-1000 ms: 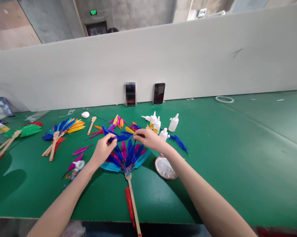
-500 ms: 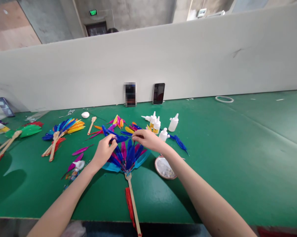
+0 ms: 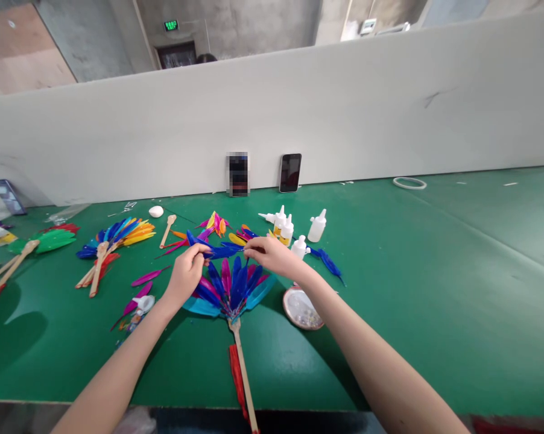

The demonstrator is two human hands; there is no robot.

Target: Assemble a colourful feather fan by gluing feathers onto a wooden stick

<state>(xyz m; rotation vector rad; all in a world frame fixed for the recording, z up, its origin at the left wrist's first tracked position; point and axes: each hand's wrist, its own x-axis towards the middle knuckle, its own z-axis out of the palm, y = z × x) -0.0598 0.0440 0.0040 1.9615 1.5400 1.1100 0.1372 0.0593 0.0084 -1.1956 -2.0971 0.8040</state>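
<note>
Between my hands, above the table, a blue feather (image 3: 220, 250) is stretched sideways. My left hand (image 3: 189, 265) pinches it toward its left part, and my right hand (image 3: 265, 252) has its fingers closed at the right end. Just below lies a feather fan (image 3: 238, 289) of blue, magenta and turquoise feathers, fixed to a wooden handle (image 3: 245, 374) that points toward me. A red tassel (image 3: 236, 374) lies along the handle. Right of the fan sits a round dish (image 3: 303, 308) of small clear pieces, under my right forearm.
Several white glue bottles (image 3: 317, 226) stand behind my right hand. Finished-looking fans (image 3: 118, 238) and loose magenta feathers (image 3: 146, 277) lie to the left, with a small wooden stick (image 3: 167, 230). Phones (image 3: 290, 173) lean on the white partition (image 3: 344, 114). A white ring (image 3: 409, 183) lies far right.
My left hand has shifted slightly left and down, drawing a little away from my right hand. More of the blue feather shows between them.
</note>
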